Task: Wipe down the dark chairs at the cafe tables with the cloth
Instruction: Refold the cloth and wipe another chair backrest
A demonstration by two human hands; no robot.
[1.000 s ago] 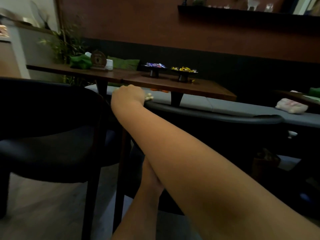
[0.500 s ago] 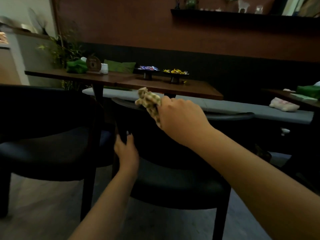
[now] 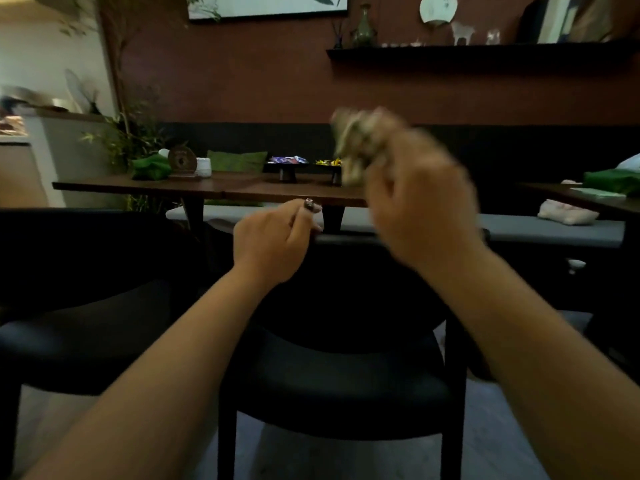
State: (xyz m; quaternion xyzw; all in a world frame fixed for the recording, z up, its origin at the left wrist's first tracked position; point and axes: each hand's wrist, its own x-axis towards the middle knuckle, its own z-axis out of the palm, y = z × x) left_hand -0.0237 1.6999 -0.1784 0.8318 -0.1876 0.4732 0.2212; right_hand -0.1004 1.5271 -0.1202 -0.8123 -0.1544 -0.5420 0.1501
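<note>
Right hand (image 3: pixel 420 209) bunching blurred cloth (image 3: pixel 356 143), raised above dark chair (image 3: pixel 332 368) backrest running left-right; left hand (image 3: pixel 273 240) nearer, fingers curled over its rim

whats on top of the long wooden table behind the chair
On the table: a green cloth, a round wooden plaque, a white cup, two dark footed dishes of sweets. The right hand and cloth cover its right end.

Cloth (image 3: pixel 356 147) beige-and-olive mottled, blurred. Chair (image 3: pixel 332 375) black seat and frame; second chair (image 3: pixel 79 334) black too. Table (image 3: pixel 214 188) dark brown wood. Wall (image 3: pixel 259 81) reddish-brown. Cushion (image 3: pixel 237 161) green. Bench seat (image 3: pixel 554 232) grey.
</note>
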